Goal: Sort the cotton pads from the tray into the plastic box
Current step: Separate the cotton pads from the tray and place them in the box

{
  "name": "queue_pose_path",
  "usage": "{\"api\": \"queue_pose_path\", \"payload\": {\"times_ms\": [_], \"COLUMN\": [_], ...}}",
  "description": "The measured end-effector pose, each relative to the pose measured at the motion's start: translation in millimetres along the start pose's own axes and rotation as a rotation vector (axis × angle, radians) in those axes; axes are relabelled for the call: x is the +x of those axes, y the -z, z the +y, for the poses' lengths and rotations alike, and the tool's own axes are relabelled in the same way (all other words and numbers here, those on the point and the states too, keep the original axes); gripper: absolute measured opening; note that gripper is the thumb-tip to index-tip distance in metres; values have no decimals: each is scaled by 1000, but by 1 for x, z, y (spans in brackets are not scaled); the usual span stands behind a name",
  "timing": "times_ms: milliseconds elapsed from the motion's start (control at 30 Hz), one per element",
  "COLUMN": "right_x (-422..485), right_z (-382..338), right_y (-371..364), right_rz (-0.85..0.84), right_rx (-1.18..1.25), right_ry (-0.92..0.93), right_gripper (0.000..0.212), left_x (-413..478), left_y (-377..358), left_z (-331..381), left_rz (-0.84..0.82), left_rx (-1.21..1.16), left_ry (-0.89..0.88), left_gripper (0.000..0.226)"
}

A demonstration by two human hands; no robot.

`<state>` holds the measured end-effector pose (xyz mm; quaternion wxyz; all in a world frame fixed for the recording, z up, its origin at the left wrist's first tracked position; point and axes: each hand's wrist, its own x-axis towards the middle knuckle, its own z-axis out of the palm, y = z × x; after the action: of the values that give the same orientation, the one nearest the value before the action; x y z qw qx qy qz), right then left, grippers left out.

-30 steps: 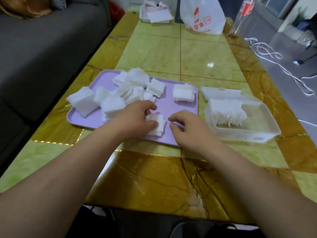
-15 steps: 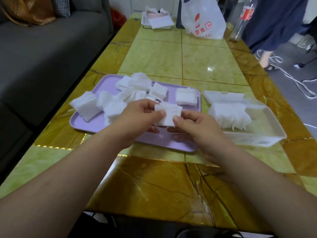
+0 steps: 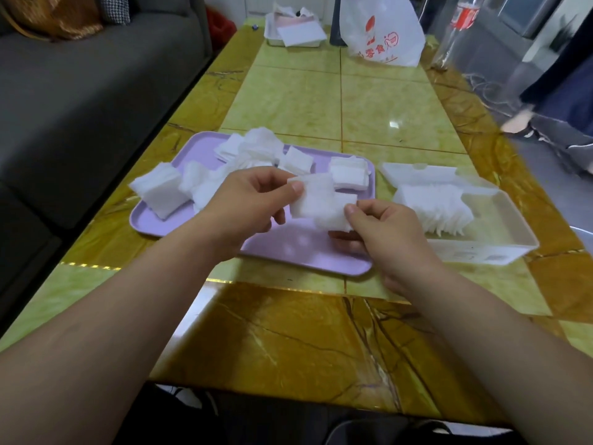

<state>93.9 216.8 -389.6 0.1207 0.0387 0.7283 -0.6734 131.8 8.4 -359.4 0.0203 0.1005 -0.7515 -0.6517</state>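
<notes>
A small stack of white cotton pads point(image 3: 319, 203) is held in the air above the lilac tray point(image 3: 288, 248). My left hand point(image 3: 244, 203) pinches its left edge and my right hand point(image 3: 382, 229) pinches its right lower corner. More loose pads point(image 3: 256, 149) and small stacks point(image 3: 349, 173) lie on the tray's far half, and one stack point(image 3: 158, 187) hangs over its left rim. To the right stands the clear plastic box point(image 3: 500, 220), lid open, with a row of pads point(image 3: 433, 210) standing in its left half.
A white plastic bag point(image 3: 382, 30) and a white tray with papers point(image 3: 295, 33) sit at the table's far end, with a clear bottle point(image 3: 455, 30) at the far right. A grey sofa point(image 3: 80, 91) runs along the left. A person's legs point(image 3: 545, 101) are at the right.
Both hands have lifted the stack of pads off the tray's front part and now hold it between them in the air. A person has walked into view at the right.
</notes>
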Motion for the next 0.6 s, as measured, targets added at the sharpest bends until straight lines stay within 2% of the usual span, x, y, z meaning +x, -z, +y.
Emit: {"api": "queue_pose_path", "payload": {"times_ms": [133,300,600], "right_x": [-4,-12,-16], "right_z": [-3,-7,-14], "right_y": [-3,-4,-3], "right_rz": [-80,-203,-260], "right_rx": [-62,63,88], "right_ry": [52,16,-25], "right_gripper": [13,15,21], "left_x": [-4,-3,-2], "left_y": [-7,-9,-13], "left_z": [-1,-7,-11], "left_rz": [-122,-68,-29], "left_rx": [65,128,163], "left_ry": [-39,-24,-71], "left_gripper": [11,12,10]}}
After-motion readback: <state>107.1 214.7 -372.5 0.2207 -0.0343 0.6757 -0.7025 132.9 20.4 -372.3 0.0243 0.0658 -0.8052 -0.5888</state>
